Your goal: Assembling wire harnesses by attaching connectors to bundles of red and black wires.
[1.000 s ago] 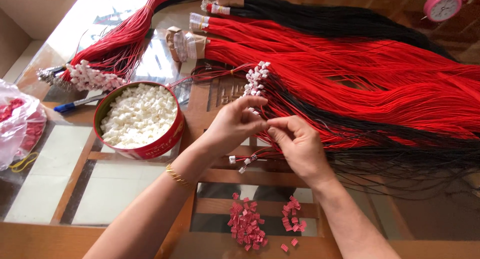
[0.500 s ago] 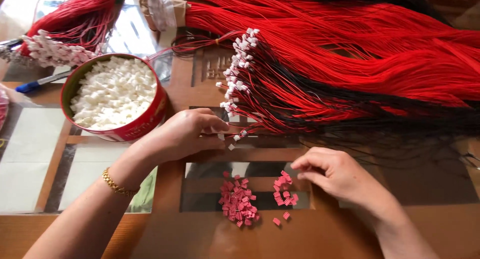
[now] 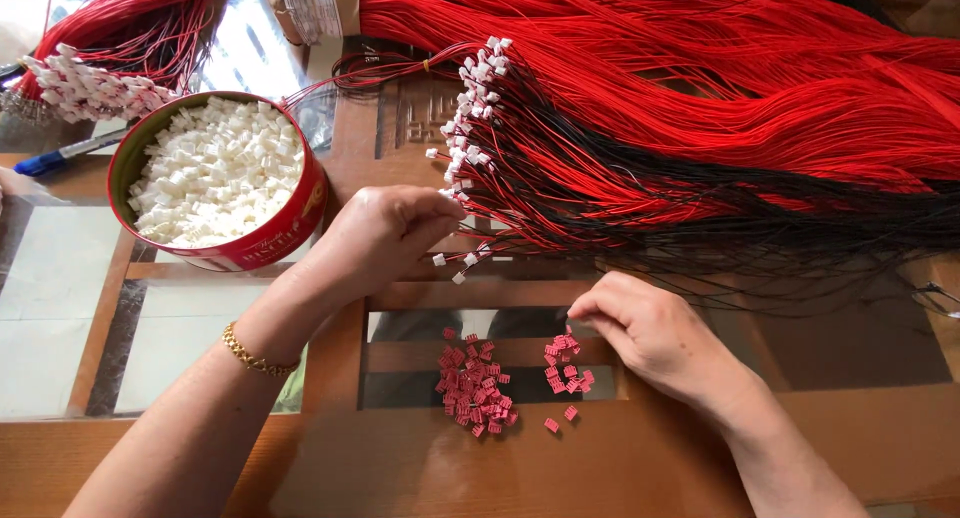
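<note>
A round red tin (image 3: 262, 240) full of small white plastic plugs (image 3: 212, 173) stands at the table's (image 3: 620, 468) left side, and a clear wrapper with a pale label (image 3: 318, 5) binds the red wires (image 3: 700, 68) at the top edge. The left hand (image 3: 385, 233) is curled, fingertips pinched on a wire end beside the white-tipped bundle (image 3: 470, 108). The right hand (image 3: 650, 328) (fingers bent, loosely closed) touches the smaller heap of tiny pink pieces (image 3: 567, 370); a larger heap (image 3: 472, 386) lies just beside it.

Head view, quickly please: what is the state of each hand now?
Left hand: closed on thin red and black wires.
Right hand: fingers curled at small pink plastic connectors; a grip cannot be told.
</note>
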